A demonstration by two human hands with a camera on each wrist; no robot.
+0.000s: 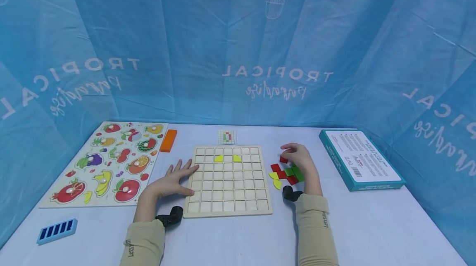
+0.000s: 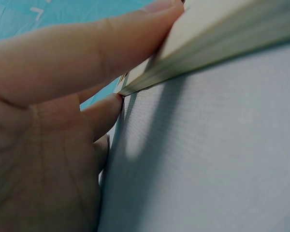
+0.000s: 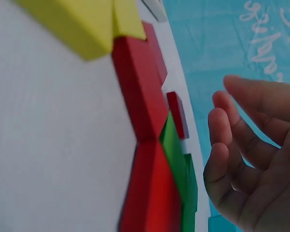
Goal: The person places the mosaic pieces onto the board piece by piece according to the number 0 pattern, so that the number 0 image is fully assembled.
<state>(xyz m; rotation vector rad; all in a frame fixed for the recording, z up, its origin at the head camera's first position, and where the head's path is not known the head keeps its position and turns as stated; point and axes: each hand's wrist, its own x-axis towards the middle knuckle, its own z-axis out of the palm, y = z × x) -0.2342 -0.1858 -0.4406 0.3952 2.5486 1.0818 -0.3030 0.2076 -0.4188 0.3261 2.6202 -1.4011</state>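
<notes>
A wooden grid board (image 1: 227, 191) lies in the middle of the white table, with two yellow quarter-round pieces (image 1: 218, 158) in its second row. My left hand (image 1: 174, 181) lies flat beside it, straight fingers pressed against the board's left edge (image 2: 222, 38); the left wrist view shows that hand (image 2: 48, 96) close up. My right hand (image 1: 303, 162) hovers over a pile of red, green and yellow pieces (image 1: 286, 174) right of the board. Its fingers (image 3: 251, 159) are loosely curled and hold nothing. A small red piece (image 3: 176, 113) lies just beyond the fingertips, beside larger red (image 3: 140, 96) and green (image 3: 176, 154) pieces.
A fruit peg puzzle (image 1: 108, 162) covers the table's left side, with an orange block (image 1: 168, 140) by its top right corner. A blue slotted tray (image 1: 57, 230) sits at the front left. A small pattern card (image 1: 227, 136) lies behind the board. A teal box (image 1: 360, 159) lies at the right.
</notes>
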